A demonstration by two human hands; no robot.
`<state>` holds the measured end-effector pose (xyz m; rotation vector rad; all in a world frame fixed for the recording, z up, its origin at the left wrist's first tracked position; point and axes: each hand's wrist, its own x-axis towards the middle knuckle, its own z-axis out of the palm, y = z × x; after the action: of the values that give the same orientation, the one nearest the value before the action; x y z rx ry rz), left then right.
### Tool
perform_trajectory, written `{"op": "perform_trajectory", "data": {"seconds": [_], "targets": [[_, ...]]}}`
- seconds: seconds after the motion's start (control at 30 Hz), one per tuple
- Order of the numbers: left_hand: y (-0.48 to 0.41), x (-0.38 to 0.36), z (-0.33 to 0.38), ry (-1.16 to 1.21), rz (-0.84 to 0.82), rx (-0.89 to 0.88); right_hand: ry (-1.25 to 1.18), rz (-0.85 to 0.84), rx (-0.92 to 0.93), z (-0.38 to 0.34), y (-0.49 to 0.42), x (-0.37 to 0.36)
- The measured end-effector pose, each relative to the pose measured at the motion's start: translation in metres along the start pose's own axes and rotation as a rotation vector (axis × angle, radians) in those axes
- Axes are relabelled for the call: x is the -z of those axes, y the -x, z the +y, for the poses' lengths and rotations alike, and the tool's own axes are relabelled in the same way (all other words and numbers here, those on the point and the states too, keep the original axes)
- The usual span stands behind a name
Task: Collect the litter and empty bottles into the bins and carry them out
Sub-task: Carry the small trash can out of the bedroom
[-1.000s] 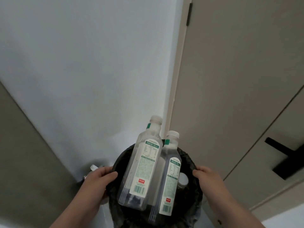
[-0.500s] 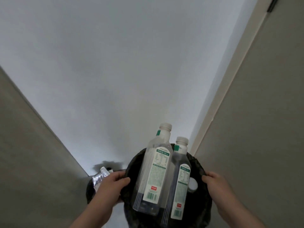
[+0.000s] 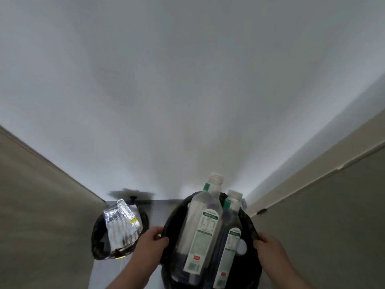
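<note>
A round bin lined with a black bag sits low in the head view, right of centre. Two clear empty bottles with green-and-white labels stand in it: a taller bottle and a shorter bottle beside it, plus a white cap lower down. My left hand grips the bin's left rim and my right hand grips its right rim. A second black-lined bin stands on the floor to the left, holding a crumpled silver foil bag.
A white wall fills the view straight ahead. A beige panel closes in on the left and a beige door or panel on the right, leaving a narrow strip of pale floor between them.
The view has swung left and down: the door with its black handle has left the frame, the white wall now fills it, and the second bin with the foil bag has come fully into sight.
</note>
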<state>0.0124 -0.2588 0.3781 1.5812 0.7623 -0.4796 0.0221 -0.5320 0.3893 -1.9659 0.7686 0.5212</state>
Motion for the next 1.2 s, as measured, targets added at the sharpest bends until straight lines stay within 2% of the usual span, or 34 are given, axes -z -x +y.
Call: {"op": "perform_trajectory", "data": {"seconds": [0.1,0.27,0.57,0.7,0.9,1.2], "targets": [[-0.055,-0.018,-0.033,0.013,0.054,0.044,0.088,-0.057,-0.009,0.024,-0.064,-0.024],[-0.143,-0.042,-0.093,0.057,0.086,0.155,0.102,-0.141,-0.032,0.072,-0.171,-0.07],[-0.287,-0.054,-0.18,-0.041,0.173,0.145,0.118,-0.189,0.012,0.123,-0.306,-0.168],[-0.331,-0.06,-0.202,-0.133,0.25,0.108,0.115,-0.193,-0.027,0.142,-0.335,-0.198],[-0.364,-0.058,-0.221,-0.225,0.263,0.129,0.173,-0.175,0.01,0.145,-0.355,-0.22],[-0.386,-0.057,-0.227,-0.245,0.29,0.12,0.164,-0.176,-0.025,0.149,-0.363,-0.234]]}}
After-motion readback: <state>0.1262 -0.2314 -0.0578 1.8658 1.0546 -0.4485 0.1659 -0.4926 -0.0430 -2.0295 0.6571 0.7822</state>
